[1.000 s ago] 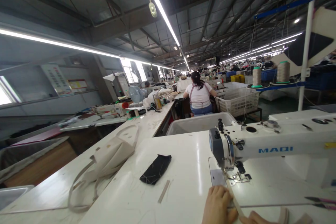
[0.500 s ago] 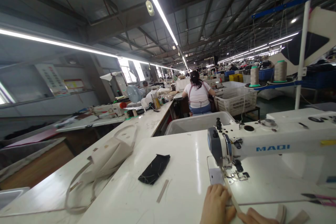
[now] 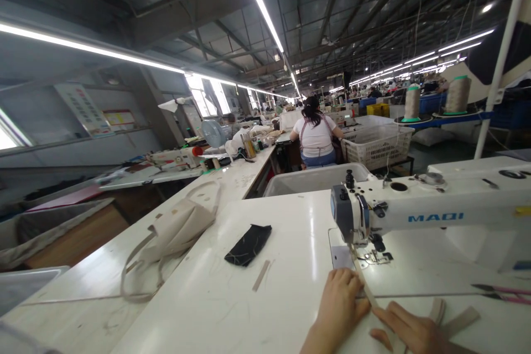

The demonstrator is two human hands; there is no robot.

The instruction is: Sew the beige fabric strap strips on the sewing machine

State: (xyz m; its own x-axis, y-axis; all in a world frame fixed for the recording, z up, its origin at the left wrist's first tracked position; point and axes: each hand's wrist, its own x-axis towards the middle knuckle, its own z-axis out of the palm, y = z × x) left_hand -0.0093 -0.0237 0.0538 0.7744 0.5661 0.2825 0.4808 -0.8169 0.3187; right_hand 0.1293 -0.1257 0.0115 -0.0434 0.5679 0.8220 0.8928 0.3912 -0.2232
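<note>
A narrow beige fabric strip (image 3: 367,289) runs from under the presser foot (image 3: 371,257) of a white sewing machine (image 3: 440,213) toward me. My left hand (image 3: 341,301) is closed on the strip just in front of the needle area, fingers bent together at its left side. Nearer to me, my right hand (image 3: 409,325) pinches the same strip between thumb and forefinger. Other beige strip pieces (image 3: 460,321) lie beside my right hand. The needle tip cannot be made out.
Pink-handled snips (image 3: 504,292) lie at the right. A black fabric piece (image 3: 249,244) and a short beige strip (image 3: 261,275) lie on the white table (image 3: 290,298). Further left is a beige bag-like piece (image 3: 178,227). A co-worker (image 3: 315,133) sits ahead beside a white basket (image 3: 375,146).
The view has tilted down and rolled slightly, so more of both hands shows. Both hands stay closed on the strip near the presser foot.
</note>
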